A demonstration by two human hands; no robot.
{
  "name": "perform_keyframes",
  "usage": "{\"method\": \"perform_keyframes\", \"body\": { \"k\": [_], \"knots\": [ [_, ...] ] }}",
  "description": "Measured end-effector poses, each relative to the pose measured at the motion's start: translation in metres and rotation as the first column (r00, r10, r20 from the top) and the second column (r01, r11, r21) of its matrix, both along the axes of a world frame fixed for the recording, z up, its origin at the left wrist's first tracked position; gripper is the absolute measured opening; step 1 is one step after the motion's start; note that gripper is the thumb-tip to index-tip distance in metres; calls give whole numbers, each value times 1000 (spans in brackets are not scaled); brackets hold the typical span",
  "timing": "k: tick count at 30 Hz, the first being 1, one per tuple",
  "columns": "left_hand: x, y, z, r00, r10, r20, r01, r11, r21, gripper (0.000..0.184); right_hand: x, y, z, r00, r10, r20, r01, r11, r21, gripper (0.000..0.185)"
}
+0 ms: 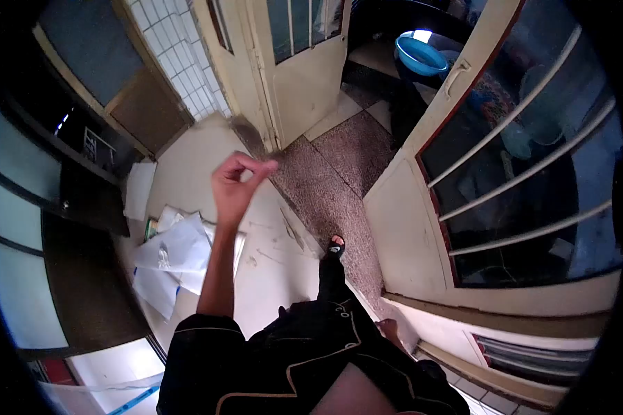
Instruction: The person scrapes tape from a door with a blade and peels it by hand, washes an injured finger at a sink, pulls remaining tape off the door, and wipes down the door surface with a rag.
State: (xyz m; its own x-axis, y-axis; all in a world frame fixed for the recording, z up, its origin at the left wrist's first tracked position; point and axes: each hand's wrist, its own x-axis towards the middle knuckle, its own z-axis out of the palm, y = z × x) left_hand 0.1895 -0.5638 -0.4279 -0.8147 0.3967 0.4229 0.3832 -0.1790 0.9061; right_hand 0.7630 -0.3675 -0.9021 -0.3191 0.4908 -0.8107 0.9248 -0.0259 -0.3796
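My left hand (239, 181) is raised out in front over the pale floor, its fingers curled and the thumb and fingertips pressed together; nothing shows clearly between them. Low at my right side is my right hand (389, 329), small and partly cut off by dark clothing, so its fingers cannot be made out. Below and left of my raised hand, white papers or bags (176, 252) lie in a loose pile. One foot in a black sandal (336, 245) rests on the speckled floor (346, 200) at the doorway.
A cream door with a glass pane (304, 97) stands open ahead. To the right is another door with white bars and a handle (457, 77). Beyond the doorway sits a blue basin (421, 57). Dark cabinets (83, 277) line the left side.
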Motion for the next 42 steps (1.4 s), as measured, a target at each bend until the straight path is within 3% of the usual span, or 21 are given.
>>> {"method": "perform_keyframes", "body": {
  "k": [3, 5, 7, 8, 9, 11, 13, 16, 18, 19, 21, 25, 27, 28, 29, 30, 31, 32, 34, 35, 42],
  "knots": [
    [-36, 45, 31, 1000, 5, -7, -6, 1000, -24, 3, -104, 55, 37, 907, 420, -28, -396, 873, 284, 37],
    [-68, 71, 3, 996, -89, -16, 86, 983, -164, 10, -162, 80, 34, 889, 449, 90, -393, 650, 650, 36],
    [-84, 101, -25, 972, -177, 153, 221, 912, -346, 18, -228, 125, 36, 937, 349, -7, -299, 814, 497, 40],
    [-89, 114, -42, 965, -191, 180, 251, 871, -423, 18, -255, 142, 52, 928, 305, -215, -160, 846, 509, 40],
    [-93, 125, -62, 933, -222, 284, 324, 861, -391, 20, -284, 159, 81, 874, 260, -410, -26, 867, 497, 39],
    [-101, 129, -112, 864, -219, 452, 413, 822, -392, 24, -341, 192, 121, 816, 323, -479, 26, 808, 588, 33],
    [-105, 119, -165, 816, -115, 567, 414, 800, -434, 24, -388, 219, 165, 720, 117, -684, 161, 931, 328, 31],
    [-99, 104, -211, 751, 72, 656, 343, 807, -481, 25, -447, 259, 173, 677, 189, -712, 153, 909, 387, 23],
    [-99, 98, -230, 679, 168, 715, 288, 834, -470, 25, -485, 275, 224, 750, 465, -471, -6, 716, 698, 23],
    [-102, 98, -237, 629, 217, 746, 260, 846, -465, 25, -500, 281, 227, 759, 452, -468, -1, 720, 694, 23],
    [-119, 110, -245, 573, 265, 775, 225, 859, -460, 23, -531, 295, 235, 733, 141, -666, 193, 895, 402, 23],
    [-195, 164, -258, 573, 238, 784, 245, 863, -441, 22, -592, 317, 249, 800, 32, -600, 254, 887, 387, 23],
    [-247, 199, -271, 587, 220, 779, 283, 846, -453, 24, -616, 336, 233, 735, 54, -676, 297, 871, 392, 27],
    [-275, 218, -277, 620, 153, 769, 318, 847, -425, 24, -629, 346, 236, 585, -265, -767, 399, 917, -13, 29],
    [-305, 236, -288, 668, 110, 736, 349, 827, -440, 25, -640, 350, 244, 400, -582, -707, 422, 802, -422, 31],
    [-328, 260, -280, 737, 75, 672, 333, 825, -457, 27, -660, 354, 272, 137, -789, -599, 333, 606, -722, 33],
    [-353, 290, -266, 774, 39, 632, 341, 815, -468, 25, -676, 359, 306, 9, -842, -540, 169, 534, -829, 33],
    [-381, 316, -273, 834, -59, 549, 360, 811, -460, 25, -690, 365, 339, -114, -882, -457, -13, 461, -887, 34],
    [-433, 369, -262, 833, -226, 504, 509, 670, -541, 27, -721, 378, 400, -262, -925, -274, -72, 302, -951, 35],
    [-442, 400, -236, 819, -291, 494, 542, 674, -502, 27, -731, 387, 418, -322, -894, -312, -267, 402, -876, 36],
    [-459, 557, -161, 575, -515, 635, 797, 529, -292, 20, -773, 440, 472, -521, -836, -171, -384, 409, -828, 32]
  ]
}}
